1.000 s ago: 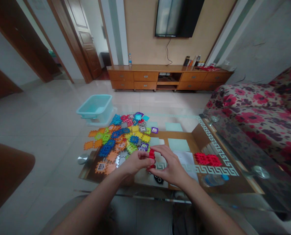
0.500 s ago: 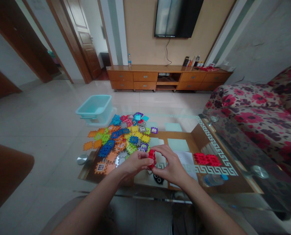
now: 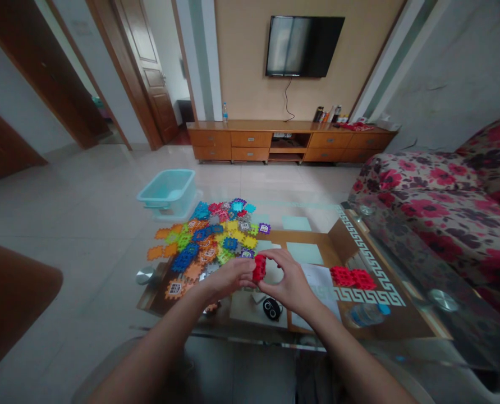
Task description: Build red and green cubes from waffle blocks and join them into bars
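Observation:
Between both hands, above the glass table, is a red toy building block [image 3: 258,268] made of notched pieces. My left hand [image 3: 235,275] grips its left side, fingers closed on it. My right hand [image 3: 289,280] curves round its right side, thumb below and fingertips above, closed on the block. Two joined red blocks [image 3: 353,278] rest on the table to the right. A wide heap of coloured notched puzzle tiles [image 3: 210,241] spreads left of and beyond my hands, in orange, blue, yellow, green and purple.
A light blue plastic tub [image 3: 168,193] stands past the table's far left. On the right lie a water bottle [image 3: 367,315] and white paper [image 3: 317,280]. A round black object [image 3: 272,308] is below my hands. A flowered sofa [image 3: 443,191] flanks the right.
The view has tilted up slightly, so the room sits lower. The red block has turned a little between my hands and shows a broader face. Both hands keep hold of it.

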The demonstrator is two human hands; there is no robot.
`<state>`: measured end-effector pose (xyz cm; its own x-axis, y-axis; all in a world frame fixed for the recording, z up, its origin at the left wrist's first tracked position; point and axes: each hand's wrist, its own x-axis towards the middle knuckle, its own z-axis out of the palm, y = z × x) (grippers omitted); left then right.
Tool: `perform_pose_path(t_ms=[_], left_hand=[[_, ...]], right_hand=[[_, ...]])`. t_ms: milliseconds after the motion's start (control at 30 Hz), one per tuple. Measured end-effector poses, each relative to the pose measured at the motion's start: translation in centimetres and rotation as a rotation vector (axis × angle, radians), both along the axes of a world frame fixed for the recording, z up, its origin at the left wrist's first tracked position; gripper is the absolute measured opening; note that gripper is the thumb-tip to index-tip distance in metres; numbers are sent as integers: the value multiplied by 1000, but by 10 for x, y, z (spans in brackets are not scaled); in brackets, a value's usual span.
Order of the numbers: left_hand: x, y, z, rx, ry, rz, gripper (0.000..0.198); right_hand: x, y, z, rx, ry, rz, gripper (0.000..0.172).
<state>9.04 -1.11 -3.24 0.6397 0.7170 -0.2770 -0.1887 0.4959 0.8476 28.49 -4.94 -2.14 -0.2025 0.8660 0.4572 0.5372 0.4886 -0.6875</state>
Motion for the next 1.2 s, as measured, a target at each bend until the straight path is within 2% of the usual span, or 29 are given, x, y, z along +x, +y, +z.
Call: perform_pose_path(t_ms=[100, 200, 300, 533, 667, 900, 1033, 1200], left_hand=[[-2, 10, -1, 39, 43, 69, 42], [-9, 31, -7, 143, 161, 175, 42], [-22, 64, -16, 436, 484, 326, 45], [-69, 150, -31, 706, 915, 515, 39], [-88, 188, -37, 866, 1105, 435, 33], [-97, 242, -56, 998, 1312, 290, 47], [-89, 253, -66, 1058, 1338, 175, 53], [-80, 246, -69, 1135, 1319, 75, 49]], right_hand=[[4, 2, 2, 6, -35, -46, 50], [8, 2, 4, 9, -96, -85, 46], [10, 1, 5, -5, -187, -99, 47], [8, -1, 8, -74, -330, -66, 45], [7, -1, 7, -107, -376, -53, 45], [7, 1, 3, -142, -411, -31, 48], [6, 3, 1, -157, -417, -20, 48], [6, 5, -1, -159, -432, -27, 48]])
